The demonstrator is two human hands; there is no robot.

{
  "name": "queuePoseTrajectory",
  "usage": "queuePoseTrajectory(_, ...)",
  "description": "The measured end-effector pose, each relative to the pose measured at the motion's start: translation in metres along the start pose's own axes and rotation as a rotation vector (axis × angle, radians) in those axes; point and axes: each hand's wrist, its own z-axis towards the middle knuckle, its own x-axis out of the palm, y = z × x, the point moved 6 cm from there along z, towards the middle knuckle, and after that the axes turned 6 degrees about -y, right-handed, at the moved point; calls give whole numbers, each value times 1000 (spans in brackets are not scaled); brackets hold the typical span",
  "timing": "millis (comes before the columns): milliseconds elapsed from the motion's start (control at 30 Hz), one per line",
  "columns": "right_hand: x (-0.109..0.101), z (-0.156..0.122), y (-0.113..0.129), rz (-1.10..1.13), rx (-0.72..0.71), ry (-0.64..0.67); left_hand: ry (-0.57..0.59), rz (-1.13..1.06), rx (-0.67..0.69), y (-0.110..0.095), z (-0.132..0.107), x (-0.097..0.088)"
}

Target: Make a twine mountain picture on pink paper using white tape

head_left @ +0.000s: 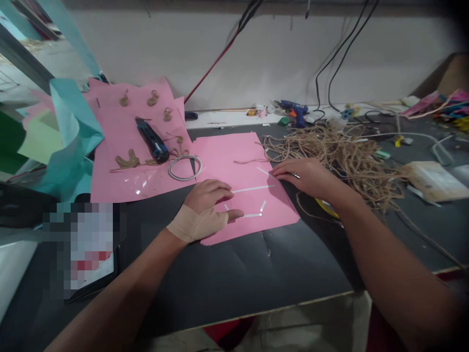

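Pink paper sheets (252, 146) lie stacked on the dark tabletop, with several thin white strips on the top sheet. My left hand (207, 210), wrapped in tan tape around the palm, rests on the left side of the stack. Its thumb and fingers are apart, near the ends of a long white strip (252, 188) and a lower strip (251, 215). At the sheet's right edge, my right hand (308, 178) has its fingers together at the end of a slanted white strip (264, 171). A thin, metal-tipped tool (295, 176) sticks out between those fingers; its kind is unclear.
Tangled brown twine (344, 151) heaps up at the right. A box cutter (152, 139), a metal ring (185, 167) and small twine pieces lie on pink sheets at the left. A blue glue gun (296, 111) lies by the wall. A yellow tape roll (327, 209) is beneath my right forearm.
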Motion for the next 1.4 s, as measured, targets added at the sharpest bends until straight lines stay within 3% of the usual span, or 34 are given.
queuePoseTrajectory(1033,4,0,-1,-34,-39,1,-2,-2,-2,0,0,0)
queuePoseTrajectory(1400,4,3,2,-36,42,-40,-9,-9,2,-1,0,0)
